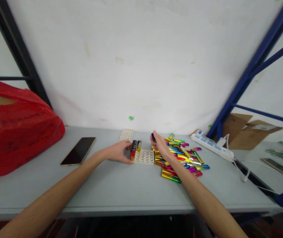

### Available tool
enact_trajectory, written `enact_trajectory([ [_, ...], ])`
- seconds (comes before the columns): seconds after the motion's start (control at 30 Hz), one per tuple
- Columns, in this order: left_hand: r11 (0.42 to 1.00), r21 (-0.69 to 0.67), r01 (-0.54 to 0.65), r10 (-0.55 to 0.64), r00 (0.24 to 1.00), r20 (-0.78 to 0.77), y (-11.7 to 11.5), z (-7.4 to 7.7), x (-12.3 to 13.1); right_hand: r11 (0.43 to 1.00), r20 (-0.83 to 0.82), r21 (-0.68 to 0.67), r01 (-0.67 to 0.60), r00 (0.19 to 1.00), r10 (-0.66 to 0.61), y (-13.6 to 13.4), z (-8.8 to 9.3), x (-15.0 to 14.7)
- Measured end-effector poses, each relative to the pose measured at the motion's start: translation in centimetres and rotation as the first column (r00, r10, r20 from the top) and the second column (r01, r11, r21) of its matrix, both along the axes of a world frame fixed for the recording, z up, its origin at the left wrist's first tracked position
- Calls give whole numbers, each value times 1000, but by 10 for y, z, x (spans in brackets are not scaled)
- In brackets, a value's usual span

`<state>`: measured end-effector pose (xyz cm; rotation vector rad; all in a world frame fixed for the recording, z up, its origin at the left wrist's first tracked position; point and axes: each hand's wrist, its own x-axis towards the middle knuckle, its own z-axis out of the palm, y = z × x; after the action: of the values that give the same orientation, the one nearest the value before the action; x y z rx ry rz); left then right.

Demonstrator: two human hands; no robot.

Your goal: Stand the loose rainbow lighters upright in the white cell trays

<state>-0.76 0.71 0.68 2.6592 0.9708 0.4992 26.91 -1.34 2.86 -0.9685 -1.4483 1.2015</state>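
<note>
White wall (146, 66) fills the back. Below it, gray table (101, 191). Red plastic bag (24, 129) at far left, dark streaks on it (maybe print, can't be read). Blue rack frame (253, 67) slants up at right; open cardboard box (244, 132) behind it, white label (263, 127) on a flap, text too small to read.

Pile of metallic multicolor lighters (178, 178) lies loose right of center, partly under the right forearm, brand marks too small to read. White power strip (213, 145) beyond the pile, plugs in. Phone (79, 151) lies flat at left, screen dark.

Left hand (120, 151): curved around the row of upright lighters (133, 152); can't tell if it grips them or just rests by them. Right hand (160, 143): fingers closed on a dark-ended piece (153, 137), raised near the pile's left edge.

White holed tray (145, 157) sits between the hands; the upright row stands at its left end, one yellowish lighter (139, 146) beside that row. Second holed tray (126, 134) near the wall. Smallest: green scribble (131, 118) on the wall, illegible.
</note>
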Motion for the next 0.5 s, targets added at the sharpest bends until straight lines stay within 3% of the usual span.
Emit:
enact_trajectory([
  [0.17,999,-39,-6,7,1000,6,3,3,-7,993,126,-1,114,986,-113,0,-4,-1],
  [0.33,999,-19,-38,38,999,13,-4,6,-2,989,243,90,117,960,-135,-2,-2,-2],
  [0.5,998,7,-57,57,998,24,-11,5,8,985,242,139,107,960,-138,-6,1,-3],
])
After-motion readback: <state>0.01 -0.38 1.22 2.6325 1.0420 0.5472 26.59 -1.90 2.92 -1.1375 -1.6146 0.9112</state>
